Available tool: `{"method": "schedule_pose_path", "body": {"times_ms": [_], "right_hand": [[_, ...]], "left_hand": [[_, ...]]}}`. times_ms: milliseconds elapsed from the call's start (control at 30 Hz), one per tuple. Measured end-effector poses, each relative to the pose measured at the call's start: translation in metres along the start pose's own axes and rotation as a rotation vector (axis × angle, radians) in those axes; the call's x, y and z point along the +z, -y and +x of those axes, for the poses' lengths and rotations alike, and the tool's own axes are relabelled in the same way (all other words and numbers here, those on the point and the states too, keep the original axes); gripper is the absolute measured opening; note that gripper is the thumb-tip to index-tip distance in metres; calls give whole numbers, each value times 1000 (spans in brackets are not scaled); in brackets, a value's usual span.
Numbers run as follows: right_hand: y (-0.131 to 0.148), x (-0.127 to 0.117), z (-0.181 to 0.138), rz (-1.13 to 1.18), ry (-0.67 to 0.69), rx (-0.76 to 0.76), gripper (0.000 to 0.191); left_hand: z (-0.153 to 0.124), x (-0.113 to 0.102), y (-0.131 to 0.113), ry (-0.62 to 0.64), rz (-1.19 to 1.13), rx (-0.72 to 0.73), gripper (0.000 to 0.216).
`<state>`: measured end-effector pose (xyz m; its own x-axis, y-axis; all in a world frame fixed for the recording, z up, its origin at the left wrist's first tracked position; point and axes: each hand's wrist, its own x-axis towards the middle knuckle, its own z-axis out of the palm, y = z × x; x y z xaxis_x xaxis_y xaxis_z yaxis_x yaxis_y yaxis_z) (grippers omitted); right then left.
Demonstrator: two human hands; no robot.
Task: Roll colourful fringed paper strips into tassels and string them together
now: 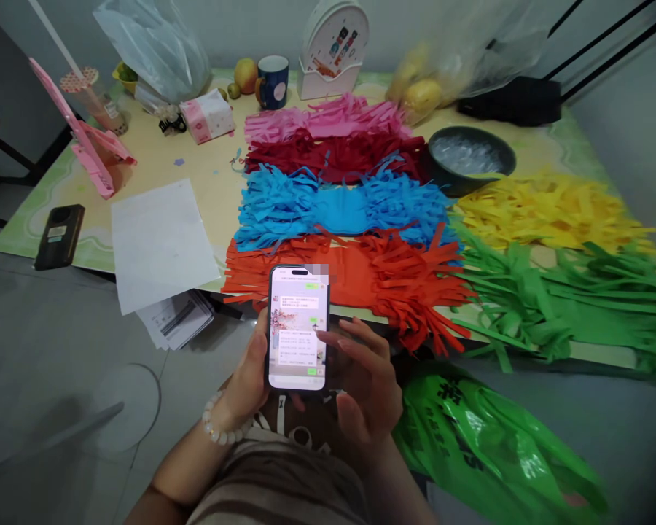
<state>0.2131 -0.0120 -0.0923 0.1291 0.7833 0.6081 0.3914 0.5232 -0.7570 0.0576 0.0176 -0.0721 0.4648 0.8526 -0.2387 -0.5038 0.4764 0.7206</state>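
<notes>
My left hand point(251, 368) is wrapped round a lit phone point(298, 343), held upright above my lap; a white bead bracelet circles that wrist. Over the right edge of the screen reaches my right hand point(369, 372), fingers spread and one fingertip at the display. Whether that fingertip touches the glass I cannot tell. The screen shows a chat with message bubbles, too small to read. Just beyond the phone lie fringed paper bundles on the table: orange point(350, 270), blue point(342, 208), dark red point(333, 154) and pink point(328, 120).
Yellow fringe point(552, 211) and green fringe point(579, 299) lie at the right, near a dark bowl point(442, 164). A white paper sheet point(161, 244) overhangs the table's front edge. Left of it are another phone point(60, 237) and a pink stand point(92, 157). A green plastic bag point(492, 445) sits below.
</notes>
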Motion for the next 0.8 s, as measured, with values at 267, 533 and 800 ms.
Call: {"method": "schedule_pose_path", "body": {"times_ms": [267, 533, 800], "right_hand": [[-1, 0, 0, 11, 1, -3, 42], [-2, 0, -1, 45, 6, 13, 43], [-2, 0, 4, 11, 13, -13, 41]], "left_hand": [[1, 2, -1, -26, 11, -4, 75], [1, 1, -2, -20, 17, 0, 66], [2, -1, -1, -14, 36, -5, 66]]}}
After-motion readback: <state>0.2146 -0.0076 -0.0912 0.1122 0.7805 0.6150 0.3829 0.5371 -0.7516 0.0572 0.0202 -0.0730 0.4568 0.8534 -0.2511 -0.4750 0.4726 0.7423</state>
